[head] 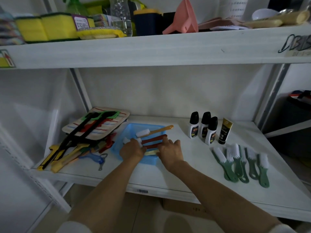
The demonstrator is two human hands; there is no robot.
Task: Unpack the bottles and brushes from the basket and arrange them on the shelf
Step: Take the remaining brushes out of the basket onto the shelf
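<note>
A blue plastic basket [133,130] sits mid-shelf on the white lower shelf [185,169]. Across it lie an orange-handled brush [158,130], two red-handled brushes [154,139] and a pale yellow one [151,153]. My left hand [132,149] rests over the brush heads at the basket's left. My right hand [170,153] grips the red handles at its right rim. Three white bottles with black caps [204,127] and a black-and-gold tube [224,131] stand at the right. Several green-handled brushes [242,163] lie in a row in front of them.
A pile of cloths, long tools and a blue peeler [94,158] fills the shelf's left end. The upper shelf [151,49] holds sponges, a clear bottle and a pink funnel. A grey upright post [272,95] bounds the right side.
</note>
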